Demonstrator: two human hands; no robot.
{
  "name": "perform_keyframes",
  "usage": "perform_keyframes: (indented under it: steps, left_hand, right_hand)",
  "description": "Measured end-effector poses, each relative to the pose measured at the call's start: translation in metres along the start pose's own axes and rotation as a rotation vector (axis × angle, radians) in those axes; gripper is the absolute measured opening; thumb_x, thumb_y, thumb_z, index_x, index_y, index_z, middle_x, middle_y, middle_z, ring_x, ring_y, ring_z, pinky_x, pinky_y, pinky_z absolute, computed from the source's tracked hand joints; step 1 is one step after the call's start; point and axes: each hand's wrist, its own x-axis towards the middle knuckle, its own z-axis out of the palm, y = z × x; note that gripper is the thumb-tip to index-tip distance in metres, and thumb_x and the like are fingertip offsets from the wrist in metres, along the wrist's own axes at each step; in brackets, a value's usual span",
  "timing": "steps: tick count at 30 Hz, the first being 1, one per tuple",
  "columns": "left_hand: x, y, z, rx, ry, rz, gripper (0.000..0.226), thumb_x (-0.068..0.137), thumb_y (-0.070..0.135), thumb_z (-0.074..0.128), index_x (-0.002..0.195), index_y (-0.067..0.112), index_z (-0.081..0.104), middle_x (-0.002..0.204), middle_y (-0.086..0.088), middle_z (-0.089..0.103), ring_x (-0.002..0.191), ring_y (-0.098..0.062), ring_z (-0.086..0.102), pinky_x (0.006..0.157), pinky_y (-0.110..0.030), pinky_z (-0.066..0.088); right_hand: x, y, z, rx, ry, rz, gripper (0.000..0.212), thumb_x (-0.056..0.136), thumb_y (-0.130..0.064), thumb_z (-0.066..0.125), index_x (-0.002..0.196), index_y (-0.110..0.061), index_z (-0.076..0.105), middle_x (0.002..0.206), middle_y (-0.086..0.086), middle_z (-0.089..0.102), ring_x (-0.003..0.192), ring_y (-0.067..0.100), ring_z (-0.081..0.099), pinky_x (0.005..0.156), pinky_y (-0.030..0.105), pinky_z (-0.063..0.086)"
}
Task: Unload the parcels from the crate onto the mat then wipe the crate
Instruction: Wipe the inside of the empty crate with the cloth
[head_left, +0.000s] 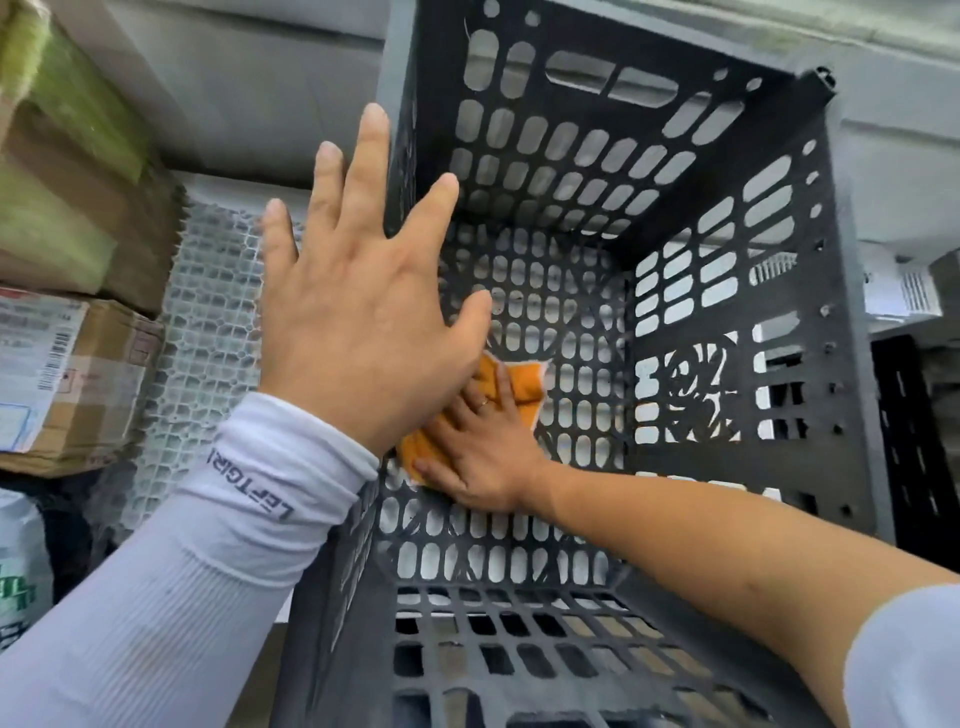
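Crate (597, 291), seen from the head view emptied on the mat (208, 322), is steadied by the flat, open left hand (363, 291) on its wall while one cloth (467, 410) is pressed inside by the open right hand (483, 452); three parcels (62, 379) are stacked beside it.

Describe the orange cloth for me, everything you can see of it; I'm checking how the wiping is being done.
The orange cloth looks like soft woven fabric with a pale edge, crumpled rather than folded. It lies on the perforated floor of the dark plastic crate, near the left wall. The right hand presses it flat with straight fingers, covering its middle, so only its upper corners and a lower left edge show. The left hand, open above it, hides a little more and does not visibly touch it.
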Motion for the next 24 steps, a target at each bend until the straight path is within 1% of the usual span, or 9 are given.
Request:
perform_keyframes:
  steps: [2,4,8,10,12,13,16,18,24]
  left_hand:
    - [0.0,0.0,0.0,-0.003,0.002,0.002,0.081,0.092,0.065,0.055,0.162,0.036,0.024,0.173,-0.005,-0.013,0.159,-0.034,-0.001,0.126,-0.062,0.009]
    - [-0.001,0.0,0.001,-0.005,-0.004,0.003,0.081,0.092,0.065,0.054,0.161,0.037,0.024,0.173,-0.005,-0.013,0.159,-0.034,-0.001,0.126,-0.062,0.009]
    - [0.001,0.0,0.002,0.0,-0.001,0.002,0.082,0.091,0.066,0.053,0.162,0.036,0.023,0.173,-0.005,-0.012,0.159,-0.034,0.0,0.126,-0.062,0.01]
    - [0.001,-0.001,0.002,-0.001,0.003,0.003,0.082,0.092,0.065,0.053,0.162,0.036,0.024,0.173,-0.005,-0.011,0.159,-0.034,0.0,0.125,-0.062,0.01]
    - [0.0,-0.001,0.002,-0.005,0.011,0.009,0.081,0.092,0.064,0.055,0.162,0.035,0.025,0.173,-0.006,-0.01,0.159,-0.035,0.001,0.125,-0.063,0.01]
    - [0.0,-0.001,0.003,-0.008,0.016,0.01,0.081,0.092,0.064,0.055,0.161,0.035,0.027,0.173,-0.006,-0.009,0.159,-0.035,0.002,0.125,-0.063,0.011]
    - [0.0,-0.001,0.004,-0.011,0.021,-0.002,0.08,0.091,0.064,0.055,0.161,0.035,0.027,0.173,-0.005,-0.009,0.159,-0.034,0.003,0.125,-0.062,0.011]
    - [0.0,-0.002,0.005,-0.008,0.026,-0.002,0.079,0.091,0.064,0.051,0.161,0.035,0.028,0.174,-0.005,-0.008,0.159,-0.034,0.004,0.125,-0.063,0.013]
    - [-0.001,-0.001,0.004,0.01,0.028,-0.011,0.081,0.087,0.066,0.045,0.16,0.035,0.03,0.174,-0.006,-0.004,0.159,-0.035,0.008,0.124,-0.064,0.016]
  right_hand:
    - [-0.024,-0.015,0.017,-0.017,0.017,-0.118,0.076,0.102,-0.07,0.018,0.164,-0.034,-0.006,0.169,0.001,-0.013,0.155,0.03,-0.024,0.12,0.069,-0.011]
    - [-0.039,-0.022,0.026,-0.065,0.032,-0.198,0.079,0.102,-0.069,0.028,0.166,-0.032,0.0,0.171,0.004,-0.006,0.158,0.032,-0.015,0.121,0.068,-0.009]
    - [-0.028,-0.006,0.018,-0.085,0.062,-0.284,0.076,0.101,-0.07,0.035,0.165,-0.036,0.012,0.17,-0.002,-0.001,0.158,0.029,-0.011,0.122,0.066,-0.008]
    - [-0.012,0.011,0.007,-0.058,0.099,-0.301,0.072,0.1,-0.069,0.039,0.162,-0.039,0.018,0.169,-0.005,0.011,0.158,0.027,-0.001,0.123,0.063,-0.009]
    - [0.005,0.028,-0.006,-0.046,0.103,-0.254,0.071,0.101,-0.069,0.038,0.161,-0.037,0.018,0.167,0.0,0.023,0.157,0.029,0.005,0.123,0.061,-0.009]
    - [0.015,0.037,-0.012,-0.051,0.1,-0.204,0.073,0.101,-0.071,0.034,0.161,-0.034,0.015,0.168,0.003,0.022,0.157,0.032,0.004,0.124,0.062,-0.007]
    - [0.045,0.066,-0.032,-0.075,0.063,-0.025,0.08,0.096,-0.077,0.012,0.161,-0.033,-0.003,0.17,0.001,-0.004,0.157,0.028,-0.015,0.126,0.059,-0.002]
    - [0.066,0.085,-0.043,-0.096,0.062,0.07,0.082,0.096,-0.078,0.013,0.163,-0.035,-0.007,0.172,-0.004,-0.01,0.157,0.023,-0.017,0.127,0.056,-0.001]
    - [0.109,0.131,-0.064,-0.104,0.123,0.254,0.076,0.101,-0.072,0.011,0.165,-0.032,0.004,0.173,0.0,0.009,0.16,0.027,-0.003,0.127,0.056,0.001]
